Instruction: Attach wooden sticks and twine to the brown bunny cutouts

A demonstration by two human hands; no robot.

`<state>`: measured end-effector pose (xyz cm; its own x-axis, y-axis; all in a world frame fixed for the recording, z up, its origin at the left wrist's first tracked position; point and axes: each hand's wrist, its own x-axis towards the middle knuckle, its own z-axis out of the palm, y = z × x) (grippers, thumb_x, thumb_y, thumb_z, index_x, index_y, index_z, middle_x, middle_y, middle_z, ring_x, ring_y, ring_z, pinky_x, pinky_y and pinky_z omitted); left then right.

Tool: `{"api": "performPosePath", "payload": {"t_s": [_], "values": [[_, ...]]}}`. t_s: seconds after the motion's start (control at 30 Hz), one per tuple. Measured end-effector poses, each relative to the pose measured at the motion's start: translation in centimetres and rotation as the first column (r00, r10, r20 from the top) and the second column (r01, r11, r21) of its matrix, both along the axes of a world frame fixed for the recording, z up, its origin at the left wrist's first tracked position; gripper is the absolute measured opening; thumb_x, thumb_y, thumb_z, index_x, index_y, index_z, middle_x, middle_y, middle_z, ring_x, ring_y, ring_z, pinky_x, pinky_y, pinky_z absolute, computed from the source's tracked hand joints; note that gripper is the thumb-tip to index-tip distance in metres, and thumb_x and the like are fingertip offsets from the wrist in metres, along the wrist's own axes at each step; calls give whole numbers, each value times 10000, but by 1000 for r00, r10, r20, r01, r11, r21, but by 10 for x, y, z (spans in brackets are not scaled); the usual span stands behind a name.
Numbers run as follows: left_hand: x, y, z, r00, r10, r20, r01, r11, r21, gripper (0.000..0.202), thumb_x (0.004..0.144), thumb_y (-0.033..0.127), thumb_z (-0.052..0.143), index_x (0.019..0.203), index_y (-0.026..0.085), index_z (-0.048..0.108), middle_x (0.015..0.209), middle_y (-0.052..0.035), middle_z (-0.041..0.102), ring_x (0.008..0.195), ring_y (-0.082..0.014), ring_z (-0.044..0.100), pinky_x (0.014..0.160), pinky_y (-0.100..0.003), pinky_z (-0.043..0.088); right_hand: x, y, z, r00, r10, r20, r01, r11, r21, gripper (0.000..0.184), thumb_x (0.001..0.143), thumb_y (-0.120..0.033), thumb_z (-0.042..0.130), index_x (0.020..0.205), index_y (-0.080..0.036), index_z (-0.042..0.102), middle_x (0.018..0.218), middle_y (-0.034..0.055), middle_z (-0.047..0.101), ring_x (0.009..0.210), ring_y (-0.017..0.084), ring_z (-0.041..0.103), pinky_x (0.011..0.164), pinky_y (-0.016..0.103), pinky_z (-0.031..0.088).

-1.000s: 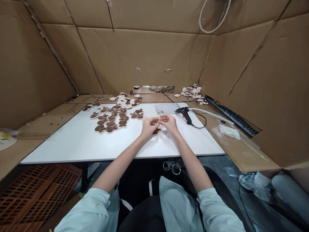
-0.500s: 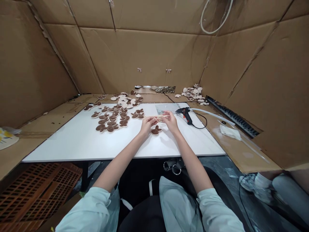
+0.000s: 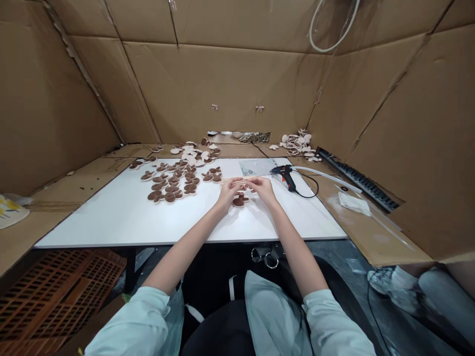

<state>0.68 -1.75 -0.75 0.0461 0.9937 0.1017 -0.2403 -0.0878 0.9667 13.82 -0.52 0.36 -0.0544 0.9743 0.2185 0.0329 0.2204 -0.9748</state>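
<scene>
My left hand [image 3: 228,193] and my right hand [image 3: 263,190] meet above the middle of the white board, fingertips pinched close together. Between them they hold a thin pale cord [image 3: 243,185], mostly covered by the fingers. Thin tan strands [image 3: 224,181] stretch sideways behind the fingers; whether they are held or lie on the board, I cannot tell. Just below the hands lies one brown plush piece [image 3: 240,200] with ear-like lobes and a pale edge. Several like it [image 3: 172,189] are spread to the left of my left hand.
A black glue gun [image 3: 285,174] with its cable lies right of my hands, beside a clear plastic bag [image 3: 256,167]. Pale and brown pieces [image 3: 191,154] are heaped at the back, more [image 3: 297,142] at the back right. Cardboard walls [image 3: 237,79] surround the white board [image 3: 111,217].
My hands have drawn closer together, the right one moving slightly left and down. The crossed cord seen between them earlier is now largely behind the fingers.
</scene>
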Motion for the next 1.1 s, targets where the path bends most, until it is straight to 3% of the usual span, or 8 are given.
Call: {"api": "performPosePath", "payload": {"t_s": [0.13, 0.33, 0.5, 0.7, 0.9, 1.1], "values": [[0, -3, 2, 996, -86, -8, 86, 996, 10, 326, 534, 292, 699, 799, 139, 589, 632, -4, 593, 533, -104, 511, 550, -285, 477, 1, 0, 1, 1000, 11, -17, -11, 1000, -14, 169, 546, -314, 652, 610, -169, 592, 597, -7, 607, 583, 114, 549, 528, 225, 417], [0, 1, -1, 999, -38, -1, 38, 999, 31, 280, 528, 351, 703, 669, 138, 588, 591, -6, 577, 534, -107, 511, 535, -266, 465, 3, 0, 1, 990, 87, -112, -98, 990, -97, 175, 512, -314, 675, 590, -175, 601, 606, -13, 607, 593, 107, 552, 564, 225, 420], [0, 2, -1, 998, -67, -12, 67, 998, 18, 337, 537, 366, 696, 784, 153, 612, 586, 10, 566, 536, -104, 509, 550, -268, 461, 4, 1, -1, 988, 99, -118, -116, 982, -148, 206, 509, -340, 691, 602, -173, 613, 628, -2, 616, 603, 110, 553, 587, 236, 430], [-1, 4, -4, 996, -55, -72, 59, 997, 46, 311, 539, 421, 686, 594, 133, 583, 516, 18, 496, 512, -104, 473, 521, -272, 447, 4, 2, -3, 986, 117, -118, -132, 983, -127, 223, 498, -340, 705, 598, -166, 606, 634, -6, 608, 619, 111, 554, 595, 239, 436], [-3, 10, -10, 995, 53, -81, -44, 993, 108, 234, 588, 360, 650, 624, 131, 620, 614, -15, 594, 609, -118, 527, 620, -260, 431, 2, 4, -6, 984, 162, -75, -174, 961, -216, 206, 500, -314, 717, 543, -163, 583, 562, -13, 568, 550, 104, 529, 519, 228, 425], [-2, 10, -12, 997, 56, -56, -50, 994, 102, 246, 578, 364, 660, 648, 131, 627, 653, -24, 622, 652, -133, 545, 636, -262, 418, -1, 6, -8, 982, 178, -58, -187, 950, -252, 178, 536, -278, 708, 546, -161, 573, 552, -11, 568, 532, 104, 527, 508, 231, 430]]}}
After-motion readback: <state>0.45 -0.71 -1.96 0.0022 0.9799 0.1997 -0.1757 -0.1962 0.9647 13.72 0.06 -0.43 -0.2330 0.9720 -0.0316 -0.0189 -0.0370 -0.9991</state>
